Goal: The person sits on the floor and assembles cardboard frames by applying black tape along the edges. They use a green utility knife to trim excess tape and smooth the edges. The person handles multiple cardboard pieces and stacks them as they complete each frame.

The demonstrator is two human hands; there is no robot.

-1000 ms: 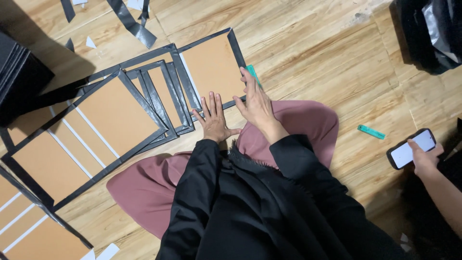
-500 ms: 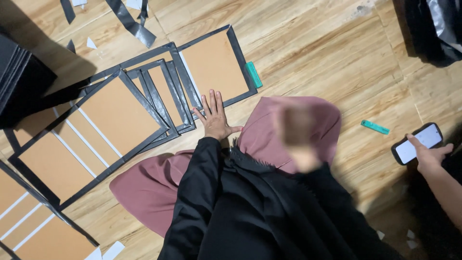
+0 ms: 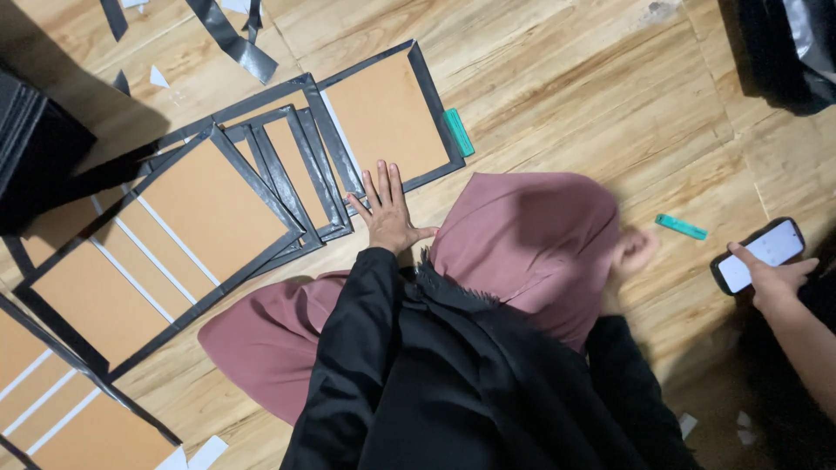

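My left hand lies flat with fingers spread on the black-taped lower edge of a brown board on the wooden floor. More brown boards with black tape borders overlap to its left. My right hand is blurred, with fingers curled and nothing visible in it. It hovers beside my mauve-covered knee, a short way from a small green cutter on the floor. A second green cutter lies against the board's right edge.
Another person's hand holds a phone at the right edge. A black stack sits at the left, loose black tape strips at the top, and a dark bag at the top right.
My right hand has left the board's edge and swung right across my knee toward the small green cutter. My left hand has stayed flat on the board.
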